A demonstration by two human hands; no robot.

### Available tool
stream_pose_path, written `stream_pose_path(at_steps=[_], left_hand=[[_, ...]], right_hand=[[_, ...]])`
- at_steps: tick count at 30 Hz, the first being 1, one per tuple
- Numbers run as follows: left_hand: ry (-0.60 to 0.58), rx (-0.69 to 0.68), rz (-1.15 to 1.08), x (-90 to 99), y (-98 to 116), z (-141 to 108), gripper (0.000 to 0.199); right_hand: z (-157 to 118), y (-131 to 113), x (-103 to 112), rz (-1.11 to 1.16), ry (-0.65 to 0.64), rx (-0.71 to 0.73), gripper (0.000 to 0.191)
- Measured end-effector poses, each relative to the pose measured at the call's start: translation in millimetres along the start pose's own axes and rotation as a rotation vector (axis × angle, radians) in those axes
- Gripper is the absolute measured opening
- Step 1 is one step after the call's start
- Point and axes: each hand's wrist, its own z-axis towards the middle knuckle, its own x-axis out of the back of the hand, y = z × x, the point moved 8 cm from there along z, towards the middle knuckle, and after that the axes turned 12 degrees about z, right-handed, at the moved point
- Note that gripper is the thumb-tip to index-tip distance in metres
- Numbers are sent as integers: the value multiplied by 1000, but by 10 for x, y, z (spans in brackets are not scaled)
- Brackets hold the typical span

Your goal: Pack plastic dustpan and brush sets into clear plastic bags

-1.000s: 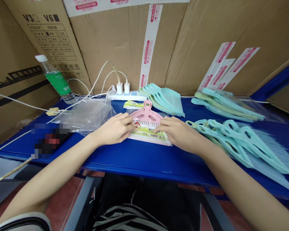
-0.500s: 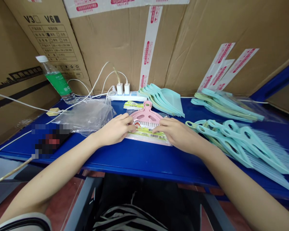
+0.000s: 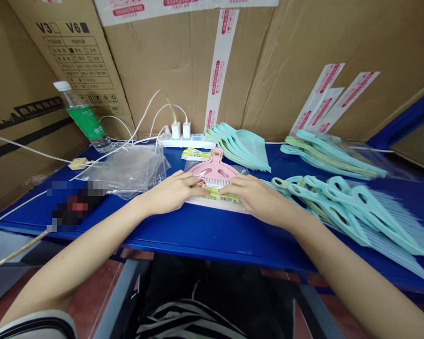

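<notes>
While hands are sliding closer together, left hand (image 3: pixel 170 195) and right hand (image 3: pixel 258 197) are pressing open and flat, not gripping, on pink plastic hand brush (image 3: pixel 215 170) inside clear bag (image 3: pixel 192 165), fingertips now nearly meeting over printed label (image 3: pixel 226 200); brush lying on blue workbench (image 3: pixel 198 233).

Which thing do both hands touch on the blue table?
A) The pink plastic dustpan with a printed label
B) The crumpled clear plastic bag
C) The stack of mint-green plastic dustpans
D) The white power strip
A: the left hand and the right hand both lie on the pink plastic dustpan, over its printed label.
</notes>
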Motion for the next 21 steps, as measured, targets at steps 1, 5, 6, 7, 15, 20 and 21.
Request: stream_pose_path(at_steps=[1, 5, 6, 7, 15, 20, 21], left_hand=[[-1, 3, -7, 1, -4, -1, 48], [7, 7, -16, 5, -13, -4, 46], [9, 4, -9, 3, -10, -4, 47], [10, 0, -1, 0, -7, -3, 49], [5, -9, 2, 13, -17, -1, 47], [15, -3, -33, 50, -74, -33, 39], [25, -5, -32, 59, -80, -37, 39]], right_hand=[[-3, 12, 11, 2, 8, -11, 54], [-4, 2, 14, 6, 8, 1, 55], [-2, -10, 2, 5, -1, 12, 57], [0, -19, -9, 3, -9, 19, 59], [-8, 34, 10, -4, -7, -9, 57], [-38, 64, 123, -41, 51, 25, 48], [-43, 65, 138, -45, 59, 32, 48]])
